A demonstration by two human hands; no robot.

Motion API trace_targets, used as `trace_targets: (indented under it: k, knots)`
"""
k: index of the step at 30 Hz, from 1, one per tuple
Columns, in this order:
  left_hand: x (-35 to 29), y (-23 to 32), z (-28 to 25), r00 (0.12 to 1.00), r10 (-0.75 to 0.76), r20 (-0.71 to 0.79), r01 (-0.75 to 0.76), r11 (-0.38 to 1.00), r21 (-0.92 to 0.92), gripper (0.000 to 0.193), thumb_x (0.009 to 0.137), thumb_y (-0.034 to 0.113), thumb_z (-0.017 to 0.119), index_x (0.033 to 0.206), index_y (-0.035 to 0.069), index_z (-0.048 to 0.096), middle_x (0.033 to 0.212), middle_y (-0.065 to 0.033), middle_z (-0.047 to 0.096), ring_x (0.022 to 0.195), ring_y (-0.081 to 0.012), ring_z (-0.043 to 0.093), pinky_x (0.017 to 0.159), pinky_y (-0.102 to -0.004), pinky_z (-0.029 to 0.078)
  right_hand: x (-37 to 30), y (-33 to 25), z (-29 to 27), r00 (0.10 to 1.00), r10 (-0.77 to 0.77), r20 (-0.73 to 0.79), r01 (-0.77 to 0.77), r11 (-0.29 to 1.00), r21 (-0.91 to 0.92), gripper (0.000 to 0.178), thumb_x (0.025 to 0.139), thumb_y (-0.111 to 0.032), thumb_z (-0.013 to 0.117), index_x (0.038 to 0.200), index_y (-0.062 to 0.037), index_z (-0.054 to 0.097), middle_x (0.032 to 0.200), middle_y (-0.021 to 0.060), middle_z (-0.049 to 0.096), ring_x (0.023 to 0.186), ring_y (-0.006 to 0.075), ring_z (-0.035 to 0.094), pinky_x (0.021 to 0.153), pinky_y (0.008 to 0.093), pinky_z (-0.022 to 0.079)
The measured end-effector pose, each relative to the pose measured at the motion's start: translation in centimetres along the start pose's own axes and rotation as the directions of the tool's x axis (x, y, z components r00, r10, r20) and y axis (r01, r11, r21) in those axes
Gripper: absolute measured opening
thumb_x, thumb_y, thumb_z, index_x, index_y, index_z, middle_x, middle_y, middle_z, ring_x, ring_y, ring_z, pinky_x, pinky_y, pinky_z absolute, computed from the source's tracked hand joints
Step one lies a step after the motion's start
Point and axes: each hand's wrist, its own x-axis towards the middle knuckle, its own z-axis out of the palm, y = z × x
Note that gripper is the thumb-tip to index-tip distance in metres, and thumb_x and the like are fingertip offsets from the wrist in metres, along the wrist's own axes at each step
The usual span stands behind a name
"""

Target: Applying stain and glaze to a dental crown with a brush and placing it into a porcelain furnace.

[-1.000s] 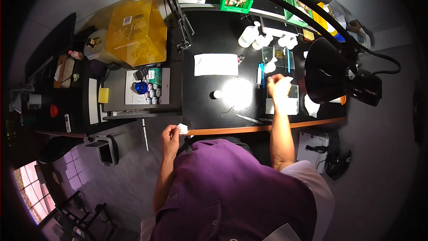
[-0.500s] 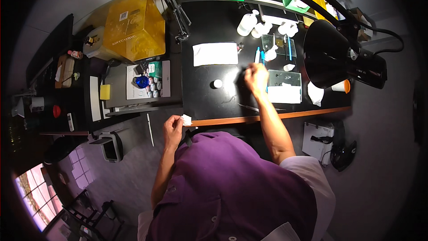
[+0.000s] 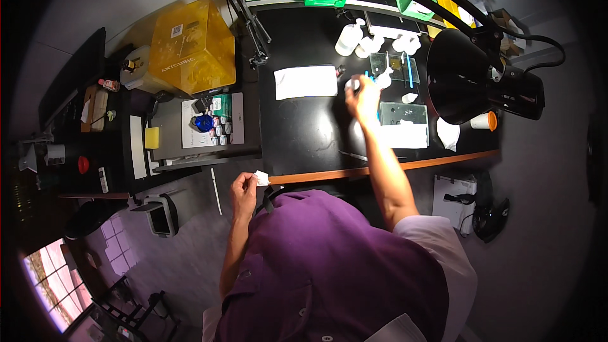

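Note:
My right hand [image 3: 363, 99] is over the black desk, its fingers closed round a small white container [image 3: 353, 83]; the fingers cover most of it. Just beyond the hand are blue-ended tools and a white piece with a stem [image 3: 383, 80]. By the desk's front edge, my left hand [image 3: 243, 191] pinches a crumpled white tissue [image 3: 261, 178]. A white sheet [image 3: 306, 83] lies flat to the left of my right hand. To its right is a glass slab [image 3: 404, 113] with a white paper [image 3: 405, 136] over its near part.
A black lamp head [image 3: 457, 77] hangs over the desk's right side. White bottles [image 3: 349, 39] stand at the back. An orange-rimmed cup [image 3: 484, 121] and a crumpled white tissue [image 3: 448, 134] are at right. Left of the desk sits a yellow translucent box [image 3: 193, 47].
The small white round container that stood on the desk left of my right hand is gone from there, and a white container shows in that hand. My right hand has moved slightly away from me.

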Motion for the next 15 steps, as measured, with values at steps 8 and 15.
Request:
trace_targets:
  k: [8, 15]
  knots:
    - [-0.4, -1.0, 0.3, 0.999, -0.002, -0.037, 0.001, 1.0, -0.018, 0.016, 0.095, 0.011, 0.061, 0.085, -0.001, 0.063, 0.072, 0.0043, 0.057, 0.067, -0.0031, 0.047, 0.061, -0.0226, 0.039, 9.5, 2.1, 0.0, 0.974, 0.043, 0.222, -0.052, 0.998, 0.035, 0.029, 0.073, -0.013, 0.079, 0.1, -0.0042, 0.071, 0.089, 0.0131, 0.074, 0.085, 0.0255, 0.072, 0.08, 0.036, 0.055]
    - [-0.8, -0.7, 0.9, 0.999, 0.005, -0.043, -0.006, 1.0, -0.019, 0.016, 0.096, 0.011, 0.061, 0.084, -0.001, 0.062, 0.072, 0.0041, 0.056, 0.067, -0.003, 0.046, 0.06, -0.0222, 0.038, 12.5, -3.8, 5.0, 0.929, -0.122, 0.349, 0.112, 0.993, 0.048, 0.028, 0.072, -0.016, 0.077, 0.097, -0.0064, 0.07, 0.091, 0.0159, 0.073, 0.086, 0.0329, 0.072, 0.077, 0.0424, 0.058]
